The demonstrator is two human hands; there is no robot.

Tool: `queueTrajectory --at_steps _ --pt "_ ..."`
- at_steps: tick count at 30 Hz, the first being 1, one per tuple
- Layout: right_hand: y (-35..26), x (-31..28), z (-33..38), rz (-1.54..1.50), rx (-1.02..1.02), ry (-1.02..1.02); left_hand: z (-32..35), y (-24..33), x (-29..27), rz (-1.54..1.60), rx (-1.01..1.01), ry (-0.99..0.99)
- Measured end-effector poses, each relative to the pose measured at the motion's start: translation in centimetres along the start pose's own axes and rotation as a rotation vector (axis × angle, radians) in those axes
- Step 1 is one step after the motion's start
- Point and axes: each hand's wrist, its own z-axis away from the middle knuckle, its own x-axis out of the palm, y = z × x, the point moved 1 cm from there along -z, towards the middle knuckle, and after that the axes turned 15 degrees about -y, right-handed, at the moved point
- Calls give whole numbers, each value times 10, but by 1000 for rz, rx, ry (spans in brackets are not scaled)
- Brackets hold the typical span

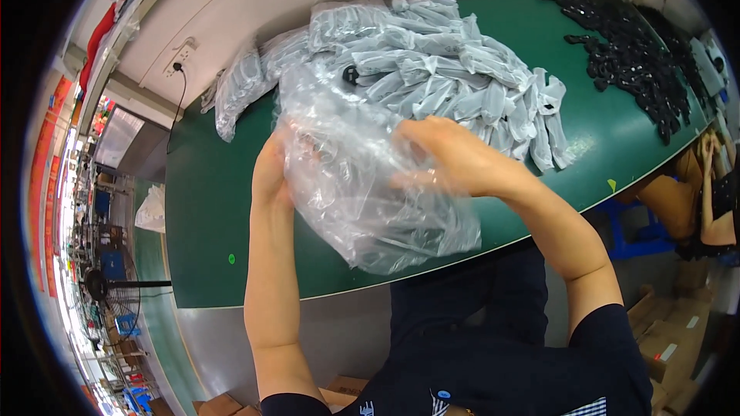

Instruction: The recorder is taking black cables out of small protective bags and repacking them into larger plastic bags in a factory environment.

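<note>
A large, clear, crinkled plastic bag (pixel 347 192) is stretched between the two hands above the near part of the green, smooth tabletop (pixel 212 208); whether its lower edge touches the surface is unclear. The left hand (pixel 271 163) grips its left edge, fingers showing partly through the film. The right hand (pixel 439 156) is at its right side, blurred, so I cannot tell whether those fingers are closed. The film looks light, limp and slippery, likely to cling and tear if tugged; a pinch on a gathered edge should hold best. Just beyond, a broad heap of whitish, plastic-sleeved slim packages (pixel 455 96) limits room on the far side. Bulging clear plastic packs (pixel 240 91) lie left of it, tangled small black parts (pixel 636 62) well apart on the right.
</note>
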Motion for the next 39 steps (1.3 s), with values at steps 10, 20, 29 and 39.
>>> queueTrajectory --at_steps 10,20,29,39 --pt "93 6 -35 -278 123 360 -55 -13 -20 -511 -35 80" --pt "72 65 31 -553 410 6 70 -27 -150 -1027 -230 395" --pt "13 188 17 -1402 498 -305 87 -53 -134 -657 -319 473" --pt "7 103 87 -1408 282 103 150 -84 -42 -445 -266 141"
